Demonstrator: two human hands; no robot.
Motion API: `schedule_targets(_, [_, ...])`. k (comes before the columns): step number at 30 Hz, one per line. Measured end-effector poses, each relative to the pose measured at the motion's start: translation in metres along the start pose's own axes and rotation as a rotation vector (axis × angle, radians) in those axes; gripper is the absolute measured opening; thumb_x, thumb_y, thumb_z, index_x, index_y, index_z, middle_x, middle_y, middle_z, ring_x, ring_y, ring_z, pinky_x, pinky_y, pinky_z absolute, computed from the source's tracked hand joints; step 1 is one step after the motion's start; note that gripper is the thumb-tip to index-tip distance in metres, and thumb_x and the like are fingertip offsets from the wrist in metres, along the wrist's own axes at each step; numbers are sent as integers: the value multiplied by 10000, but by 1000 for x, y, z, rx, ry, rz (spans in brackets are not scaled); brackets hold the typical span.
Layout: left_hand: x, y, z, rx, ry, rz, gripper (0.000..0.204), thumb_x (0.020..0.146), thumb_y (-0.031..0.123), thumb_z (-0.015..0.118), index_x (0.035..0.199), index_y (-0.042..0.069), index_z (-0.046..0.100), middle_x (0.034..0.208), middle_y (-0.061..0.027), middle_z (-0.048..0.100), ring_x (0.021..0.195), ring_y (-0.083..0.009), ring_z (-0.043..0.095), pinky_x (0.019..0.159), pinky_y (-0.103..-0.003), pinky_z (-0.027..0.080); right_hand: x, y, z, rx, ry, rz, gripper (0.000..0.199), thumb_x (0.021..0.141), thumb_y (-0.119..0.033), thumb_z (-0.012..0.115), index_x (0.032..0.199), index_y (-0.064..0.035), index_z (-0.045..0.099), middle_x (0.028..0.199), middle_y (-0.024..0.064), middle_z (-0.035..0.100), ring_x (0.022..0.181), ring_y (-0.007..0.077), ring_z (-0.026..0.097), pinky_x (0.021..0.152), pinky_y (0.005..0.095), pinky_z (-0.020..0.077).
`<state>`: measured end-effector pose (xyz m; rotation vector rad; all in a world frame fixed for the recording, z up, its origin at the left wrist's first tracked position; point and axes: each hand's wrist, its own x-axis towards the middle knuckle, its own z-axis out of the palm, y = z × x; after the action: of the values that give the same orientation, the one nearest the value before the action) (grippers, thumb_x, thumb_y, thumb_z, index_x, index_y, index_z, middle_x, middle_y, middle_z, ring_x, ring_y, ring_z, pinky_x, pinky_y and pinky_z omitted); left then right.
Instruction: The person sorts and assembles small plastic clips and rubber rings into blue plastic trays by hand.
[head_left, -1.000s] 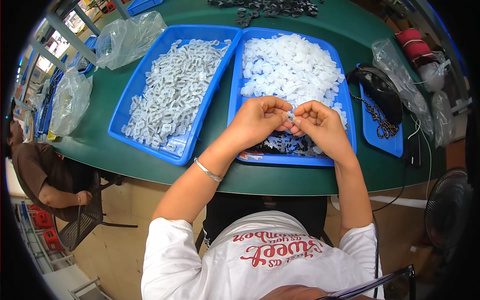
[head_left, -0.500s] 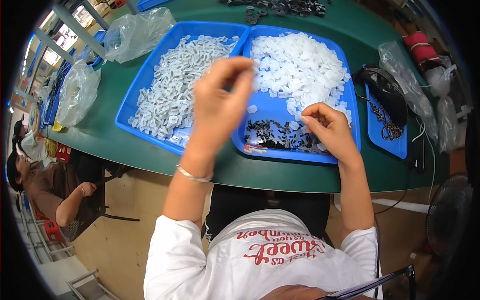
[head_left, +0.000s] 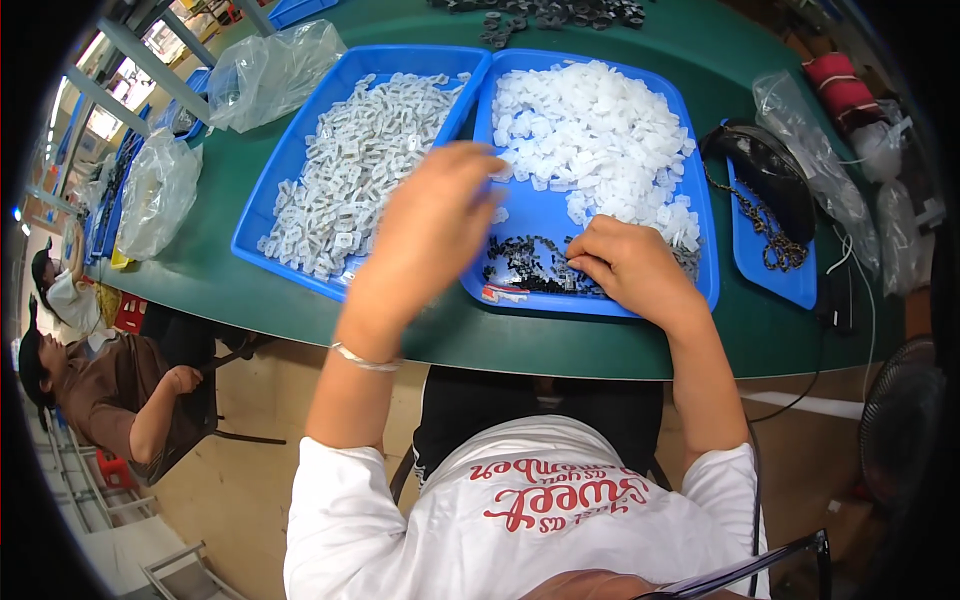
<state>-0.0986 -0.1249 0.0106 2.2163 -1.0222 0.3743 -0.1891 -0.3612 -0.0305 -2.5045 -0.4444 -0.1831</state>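
A: What do we enter first, nearest us?
B: One pale bracelet (head_left: 362, 358), on the left wrist. Next, black pieces (head_left: 520, 262), tiny, loose, scattered along the near end of the right tray (head_left: 540, 208).
A: And the right hand (head_left: 635, 265)?
B: Over those pieces, thumb and forefinger tips together. Whether anything is pinched there, we cannot tell. Half a second ago, we had it higher, by the white pieces.
A: Left hand (head_left: 430, 225)?
B: Blurred, above the adjoining sides of the two trays; its grip we cannot tell. A second ago, we logged both hands meeting over the right tray; now they are apart.
A: Farther off?
B: Grey pieces (head_left: 350, 180), heaped, in the left tray (head_left: 262, 205); white pieces (head_left: 595, 130), flat, piled in the right tray's far part. Beyond both trays, we list dark parts (head_left: 565, 14), loose on the green table (head_left: 480, 345).
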Motion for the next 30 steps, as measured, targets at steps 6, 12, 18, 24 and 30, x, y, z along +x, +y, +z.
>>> schedule_targets(6, [16,16,68,-53,-244,152,172,785,46,673,955,21,673,958,-146,660,932,-343,628,786,-435,514,0,3,4,-97,6,-32,74,833,-136,685,865,-69,691,842,101,643,747,336,647,663,435,517])
schedule_targets(12, [21,2,94,-32,-233,228,149,726,47,662,871,18,653,897,-134,589,862,-344,614,712,-421,514,4,-3,4,-15,26,-6,76,830,-141,685,858,-71,685,858,99,644,756,329,648,685,431,522])
schedule_targets(18, [16,-10,102,-150,-155,121,38,831,55,638,836,21,621,892,-150,595,810,-374,617,694,-443,504,4,-3,0,3,-56,-25,63,816,-128,697,849,-77,684,859,98,628,763,329,641,682,428,511])
schedule_targets(24, [17,-6,95,-240,0,55,45,858,77,631,875,38,619,889,-142,634,818,-377,627,690,-453,501,7,-10,2,5,-48,-19,58,812,-70,677,834,-34,637,832,124,601,718,350,612,648,418,485])
schedule_targets(30, [20,-8,88,-571,5,-133,105,855,109,666,897,15,648,810,-155,681,760,-313,672,677,-385,520,8,-17,2,54,-24,5,112,800,-29,701,892,-17,640,831,143,593,733,360,608,656,415,477])
